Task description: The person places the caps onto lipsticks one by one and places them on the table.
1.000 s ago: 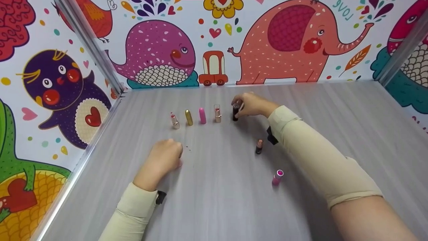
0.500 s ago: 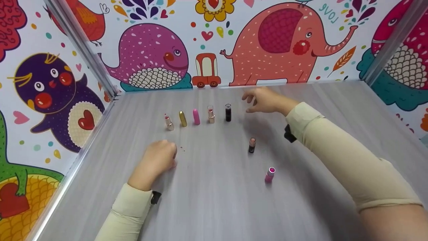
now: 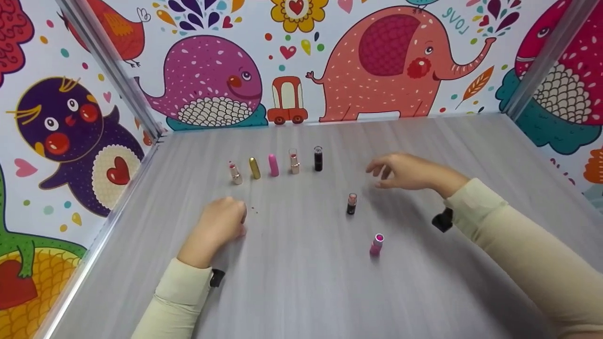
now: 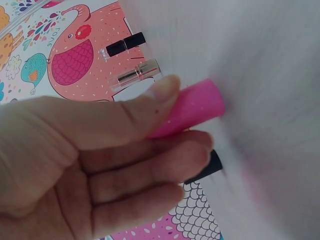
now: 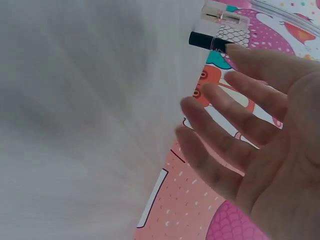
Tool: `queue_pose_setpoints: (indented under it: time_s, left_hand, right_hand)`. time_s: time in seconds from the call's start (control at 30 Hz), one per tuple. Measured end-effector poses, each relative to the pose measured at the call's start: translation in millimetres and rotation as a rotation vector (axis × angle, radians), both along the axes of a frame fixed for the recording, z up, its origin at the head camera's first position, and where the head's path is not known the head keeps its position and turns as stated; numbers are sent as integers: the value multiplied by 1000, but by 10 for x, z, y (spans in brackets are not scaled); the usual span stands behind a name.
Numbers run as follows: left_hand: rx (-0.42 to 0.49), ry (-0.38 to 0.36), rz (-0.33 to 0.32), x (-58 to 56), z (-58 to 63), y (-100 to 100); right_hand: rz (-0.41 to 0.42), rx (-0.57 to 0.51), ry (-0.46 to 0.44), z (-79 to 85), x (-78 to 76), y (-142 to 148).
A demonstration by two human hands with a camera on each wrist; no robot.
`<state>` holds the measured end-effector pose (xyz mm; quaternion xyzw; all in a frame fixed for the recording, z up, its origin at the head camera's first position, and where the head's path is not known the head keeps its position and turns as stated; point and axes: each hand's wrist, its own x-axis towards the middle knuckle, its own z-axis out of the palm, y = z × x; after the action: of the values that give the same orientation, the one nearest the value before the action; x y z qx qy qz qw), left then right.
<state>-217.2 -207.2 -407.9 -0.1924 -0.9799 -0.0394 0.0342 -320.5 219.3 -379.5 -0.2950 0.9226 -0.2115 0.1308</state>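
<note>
My left hand [image 3: 219,219] is low over the table, pinching a pink lipstick tube [image 4: 200,105] between thumb and fingers; in the head view the hand mostly hides it. A dark cylindrical end [image 4: 207,170] shows behind those fingers. My right hand [image 3: 405,172] hovers with loosely bent fingers and holds nothing. Left of it is a standing row: an uncapped rose-gold lipstick [image 3: 235,174], a gold one [image 3: 254,168], a pink one [image 3: 273,165], a clear-capped rose-gold one [image 3: 294,162] and a black one [image 3: 318,159]. A black-based lipstick [image 3: 351,205] and a magenta lipstick [image 3: 376,245] stand nearer me.
The grey wood-grain table [image 3: 301,282] meets a back wall panel [image 3: 330,56] printed with cartoon animals. Another printed panel [image 3: 28,193] borders the left side, with a metal post [image 3: 113,70] at the corner. Tiny reddish specks [image 3: 255,210] lie beside my left hand.
My right hand has let go of the black lipstick, which stands at the row's right end, and moved away right and toward me. The left hand stays in place. The head view has shifted slightly.
</note>
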Motion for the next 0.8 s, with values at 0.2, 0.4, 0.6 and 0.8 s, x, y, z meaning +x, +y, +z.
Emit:
queue_pose_setpoints:
  time_s: [0.2, 0.4, 0.6, 0.8]
  left_hand:
    - [-3, 8, -3, -1, 11, -9]
    - [-19, -4, 22, -2, 5, 0]
    - [-2, -10, 11, 4, 4, 27]
    - [-4, -15, 15, 25, 18, 24]
  right_hand:
    - [31, -52, -41, -68, 137, 197]
    - [32, -96, -43, -113, 304, 320]
    - [69, -121, -61, -129, 510, 397]
    - [171, -152, -95, -219, 598, 350]
